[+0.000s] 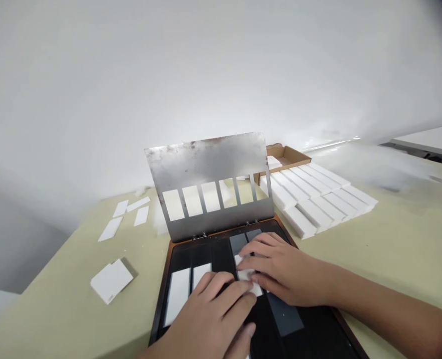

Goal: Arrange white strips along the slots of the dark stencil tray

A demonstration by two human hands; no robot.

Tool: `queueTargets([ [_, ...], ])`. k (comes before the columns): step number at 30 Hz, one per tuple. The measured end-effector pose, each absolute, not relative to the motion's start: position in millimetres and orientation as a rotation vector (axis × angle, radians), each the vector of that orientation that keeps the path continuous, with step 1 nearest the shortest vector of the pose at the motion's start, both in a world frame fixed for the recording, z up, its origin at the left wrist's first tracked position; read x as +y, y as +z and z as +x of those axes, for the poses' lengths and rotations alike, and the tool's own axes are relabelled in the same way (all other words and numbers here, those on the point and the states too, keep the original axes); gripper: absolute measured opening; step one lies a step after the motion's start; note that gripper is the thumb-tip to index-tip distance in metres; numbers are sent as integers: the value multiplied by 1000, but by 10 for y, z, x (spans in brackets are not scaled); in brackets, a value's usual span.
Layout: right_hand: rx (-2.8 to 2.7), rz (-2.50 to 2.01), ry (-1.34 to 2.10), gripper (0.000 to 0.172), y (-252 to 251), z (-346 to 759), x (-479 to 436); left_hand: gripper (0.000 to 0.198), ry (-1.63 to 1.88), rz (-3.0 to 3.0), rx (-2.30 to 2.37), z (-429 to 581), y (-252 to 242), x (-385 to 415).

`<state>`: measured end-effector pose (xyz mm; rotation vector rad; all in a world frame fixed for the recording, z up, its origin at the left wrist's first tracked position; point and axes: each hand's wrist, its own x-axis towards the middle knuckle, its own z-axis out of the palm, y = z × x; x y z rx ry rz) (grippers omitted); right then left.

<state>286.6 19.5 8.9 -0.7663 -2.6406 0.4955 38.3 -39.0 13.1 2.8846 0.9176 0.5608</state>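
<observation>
Before me lies a black tray point(221, 259) with a brown rim and a raised, hinged metal lid point(221, 154) cut with several rectangular windows. My right hand point(281, 271) rests over the tray's middle, its spread fingertips touching a white card point(258, 290). My left hand point(215, 314) reaches in from the lower left, fingers stretched toward the same card; whether they touch it I cannot tell. Partly under the left hand, two white cards point(178, 294) lie in the tray's left part. Dark grey rectangles point(286, 316) show at the right.
Right of the lid, stacks of white cards point(318, 209) stand in rows before an open cardboard box point(296, 157). On the left, a small pile of white cards point(110, 280) and several loose white strips point(110, 229) lie on the yellowish table point(71, 299). A pale wall point(206, 65) rises behind.
</observation>
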Motion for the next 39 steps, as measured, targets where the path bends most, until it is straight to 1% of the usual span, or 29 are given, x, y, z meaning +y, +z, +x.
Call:
queueTargets([
  [18, -2656, -768, 518, 29, 83, 2879, 212, 29, 439, 2800, 911, 357, 161, -377],
  [39, -2675, -766, 510, 30, 93, 2882, 210, 32, 393, 2768, 930, 369, 189, -385],
])
